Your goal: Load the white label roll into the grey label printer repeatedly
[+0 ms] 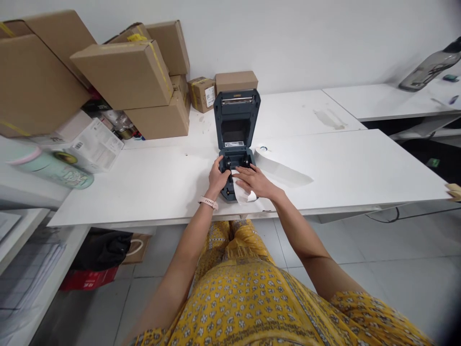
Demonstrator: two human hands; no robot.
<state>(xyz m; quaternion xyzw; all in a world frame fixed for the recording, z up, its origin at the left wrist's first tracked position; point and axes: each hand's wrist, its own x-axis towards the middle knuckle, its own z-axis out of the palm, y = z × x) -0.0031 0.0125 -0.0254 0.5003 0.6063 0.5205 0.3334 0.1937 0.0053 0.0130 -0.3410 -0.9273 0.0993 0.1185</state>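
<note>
A dark blue label printer (pixel 236 120) stands on the white table with its lid raised. A white paper strip (pixel 240 192) comes out over its front edge. My left hand (pixel 218 178) grips the left side of the printer's base, its thumb near the strip; whether it pinches anything is too small to tell. My right hand (pixel 254 181) lies over the paper strip and the right part of the base, fingers spread and pointing left. A white roll (pixel 264 154) with a loose paper tail lies on the table just right of the printer.
Cardboard boxes (pixel 126 74) are stacked at the back left, and smaller ones stand behind the printer. A mint green bottle (pixel 54 168) is at the left. A clear bottle (pixel 428 69) lies tilted at the far right. The table's front edge (pixel 144 222) runs close to my body.
</note>
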